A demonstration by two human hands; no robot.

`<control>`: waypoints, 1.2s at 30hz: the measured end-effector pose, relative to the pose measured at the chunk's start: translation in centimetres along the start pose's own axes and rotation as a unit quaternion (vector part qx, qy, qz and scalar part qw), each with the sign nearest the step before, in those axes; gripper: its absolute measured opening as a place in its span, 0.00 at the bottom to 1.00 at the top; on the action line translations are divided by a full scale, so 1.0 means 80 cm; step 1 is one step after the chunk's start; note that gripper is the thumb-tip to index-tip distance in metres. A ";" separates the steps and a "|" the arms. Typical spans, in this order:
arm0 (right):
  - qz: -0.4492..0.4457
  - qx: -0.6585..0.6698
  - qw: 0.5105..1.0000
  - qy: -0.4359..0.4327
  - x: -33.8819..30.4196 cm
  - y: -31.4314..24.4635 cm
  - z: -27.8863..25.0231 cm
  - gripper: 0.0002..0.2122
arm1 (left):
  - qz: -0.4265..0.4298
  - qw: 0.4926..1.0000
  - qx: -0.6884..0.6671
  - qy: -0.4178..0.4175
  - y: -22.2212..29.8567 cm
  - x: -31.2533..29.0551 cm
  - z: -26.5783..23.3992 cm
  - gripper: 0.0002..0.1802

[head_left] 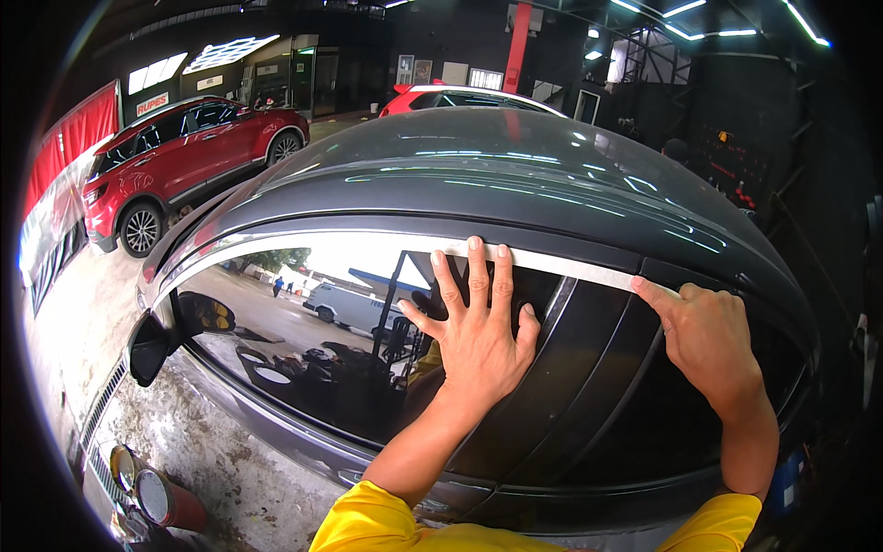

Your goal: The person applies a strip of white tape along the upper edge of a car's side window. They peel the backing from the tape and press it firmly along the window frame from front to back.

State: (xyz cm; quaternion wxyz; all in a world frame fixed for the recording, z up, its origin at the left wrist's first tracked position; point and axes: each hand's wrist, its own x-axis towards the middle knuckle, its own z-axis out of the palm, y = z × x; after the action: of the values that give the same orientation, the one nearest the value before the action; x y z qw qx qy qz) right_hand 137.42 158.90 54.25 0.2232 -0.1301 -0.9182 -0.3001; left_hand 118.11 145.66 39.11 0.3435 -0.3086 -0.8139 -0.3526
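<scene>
A strip of white tape (589, 270) runs along the upper frame of the dark grey car's side windows, just below the roof (432, 175). My left hand (483, 345) is open, its fingers spread and several fingertips against the tape. It covers part of the dark, reflective front window (322, 350). Further right, my right hand (708, 336) has its index finger stretched onto the tape. Its other fingers are curled, and the strip runs in under them. The inside of that hand is hidden.
The side mirror (149, 350) juts out at the left. Buckets (170, 500) stand on the stained concrete floor (239, 460) beside a drain grate (101, 405). A red SUV (198, 156) is parked at the far left, and another red car (405, 97) stands behind the roof.
</scene>
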 end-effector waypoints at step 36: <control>0.004 -0.021 1.000 -0.021 -0.001 -0.003 -0.007 0.26 | 0.043 0.998 -0.035 0.001 0.030 0.000 0.004 0.42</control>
State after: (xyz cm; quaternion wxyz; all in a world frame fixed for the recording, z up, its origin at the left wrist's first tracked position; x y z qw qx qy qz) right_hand 137.59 158.34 54.49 0.2024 -0.1445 -0.9158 -0.3154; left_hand 119.82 147.27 39.80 0.3483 -0.3552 -0.7865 -0.3659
